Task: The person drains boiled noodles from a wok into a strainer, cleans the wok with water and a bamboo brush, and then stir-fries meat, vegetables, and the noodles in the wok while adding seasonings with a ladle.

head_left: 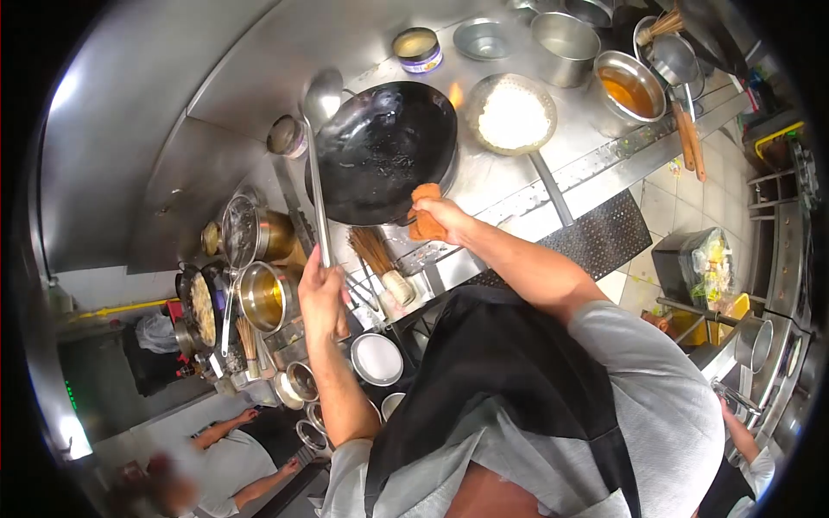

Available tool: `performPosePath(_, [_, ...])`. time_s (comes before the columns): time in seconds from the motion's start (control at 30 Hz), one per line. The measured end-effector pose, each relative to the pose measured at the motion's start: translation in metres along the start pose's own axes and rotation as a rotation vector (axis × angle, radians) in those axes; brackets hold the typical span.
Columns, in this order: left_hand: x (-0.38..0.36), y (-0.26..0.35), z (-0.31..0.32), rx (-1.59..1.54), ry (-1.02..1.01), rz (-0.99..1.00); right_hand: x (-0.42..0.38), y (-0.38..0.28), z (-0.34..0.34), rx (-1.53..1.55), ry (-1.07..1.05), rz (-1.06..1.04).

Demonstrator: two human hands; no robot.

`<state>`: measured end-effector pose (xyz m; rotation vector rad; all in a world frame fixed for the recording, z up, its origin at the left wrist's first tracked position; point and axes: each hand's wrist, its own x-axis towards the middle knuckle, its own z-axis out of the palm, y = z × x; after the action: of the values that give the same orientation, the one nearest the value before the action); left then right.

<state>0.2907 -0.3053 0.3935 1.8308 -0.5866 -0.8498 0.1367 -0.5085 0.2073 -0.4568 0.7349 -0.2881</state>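
Observation:
My left hand (321,298) is closed around the handle of a long metal ladle (316,186), whose bowl is raised beside the far left rim of a wok. My right hand (442,217) is wrapped over a folded orange cloth (425,226), gripping the near edge of that black wok (380,142) through it. The wok's inside looks dark and shiny, with a few small wet marks. Just below the wok, a bamboo brush (373,250) lies by my hands. A flame (456,95) shows at the wok's right side.
A strainer pan (553,186) with white contents sits to the right. Pots and a pot of brown liquid (629,91) line the back right. At left stand a pot of yellow oil (263,296) and several bowls. Co-workers (229,466) are at lower left and lower right.

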Motion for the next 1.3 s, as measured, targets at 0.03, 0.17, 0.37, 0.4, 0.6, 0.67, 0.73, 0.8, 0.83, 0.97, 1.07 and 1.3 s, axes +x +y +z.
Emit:
performPosePath(0.03, [0.008, 0.006, 0.026, -0.164, -0.05, 0.055, 0.004, -0.005, -0.004, -0.066, -0.021, 0.045])
performPosePath(0.17, [0.008, 0.0, 0.142, -0.443, -0.293, 0.015, 0.0, -0.024, -0.037, -0.282, -0.134, 0.089])
performPosePath(0.37, [0.113, 0.027, 0.311, -0.033, -0.24, 0.004, -0.154, -0.092, -0.148, -0.454, 0.05, -0.204])
performPosePath(0.4, [0.137, 0.035, 0.344, 0.019, -0.204, -0.079, -0.176, -0.098, -0.182, -0.318, 0.058, -0.191])
performPosePath(0.6, [0.297, -0.013, 0.518, 0.164, -0.145, -0.036, -0.298, -0.137, -0.293, -0.078, 0.543, -0.332])
performPosePath(0.67, [0.303, 0.023, 0.539, -0.318, -0.338, -0.39, -0.317, -0.143, -0.3, 0.012, 0.587, -0.334])
performPosePath(0.73, [0.306, 0.034, 0.541, -0.853, -0.387, -0.559, -0.321, -0.14, -0.306, 0.013, 0.613, -0.288])
performPosePath(0.8, [0.283, 0.07, 0.536, -1.267, -0.371, -0.717, -0.315, -0.137, -0.303, 0.049, 0.55, -0.252])
performPosePath(0.83, [0.275, 0.07, 0.528, -1.332, -0.492, -0.698, -0.308, -0.132, -0.305, 0.067, 0.517, -0.252])
performPosePath(0.97, [0.227, 0.078, 0.457, -1.429, -0.587, -0.659, -0.273, -0.12, -0.295, 0.004, 0.413, -0.232])
performPosePath(1.07, [0.184, 0.076, 0.387, -1.452, -0.639, -0.627, -0.25, -0.118, -0.25, -0.076, 0.289, -0.181])
performPosePath(1.3, [0.059, 0.059, 0.212, -1.213, -0.65, -0.467, -0.142, -0.062, -0.122, -0.11, 0.094, 0.048])
